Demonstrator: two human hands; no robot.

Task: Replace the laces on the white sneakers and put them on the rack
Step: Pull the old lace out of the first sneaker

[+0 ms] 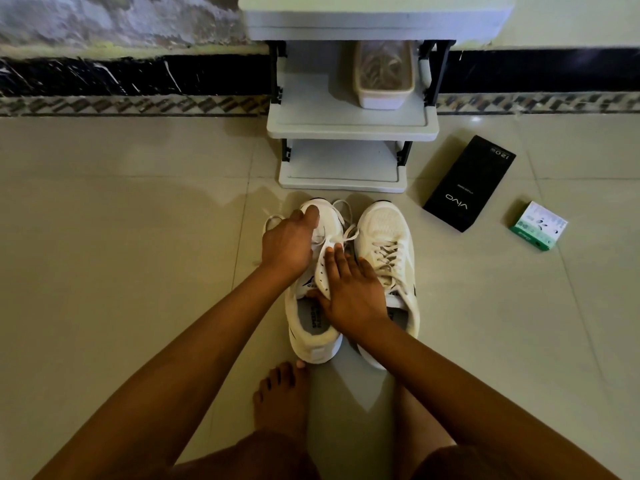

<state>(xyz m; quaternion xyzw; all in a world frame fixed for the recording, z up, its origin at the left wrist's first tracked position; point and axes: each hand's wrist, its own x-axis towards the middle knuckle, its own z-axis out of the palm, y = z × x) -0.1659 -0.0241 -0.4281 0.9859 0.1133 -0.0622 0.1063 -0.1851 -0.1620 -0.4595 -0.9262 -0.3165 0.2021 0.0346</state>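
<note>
Plastic tub (382, 76): clear, pale-rimmed, on the middle shelf of the rack, toward its right side. It holds a tangle of pale cords, probably laces; blur prevents certainty.

Rack (351, 128): light grey shelves on dark posts, standing against the wall. The lowest shelf sits just beyond the sneaker toes.

Left sneaker (313, 327): white, on the tiled floor in front of the rack, toe toward it. Its lace (341, 221) is loosened, with loops lying over the toe and to both sides. The insole shows printed lettering.

Right sneaker (386, 244): white, touching the left one, toe toward the rack, fully laced.

Left hand (287, 244): over the front of the left sneaker, fingers curled down onto the toe area; whether it pinches the lace cannot be told.

Right hand (349, 289): fingers straight and spread, pressed flat on the eyelet flap of the left sneaker, thumb at the shoe's opening. It covers part of the gap between the two shoes.

Black box (469, 183): flat on the floor, right of the rack, white lettering on top.

Small green-and-white box (538, 225): on the floor, farther right, apart from the black one.

Bare foot (282, 396): just behind the left sneaker's heel.
</note>
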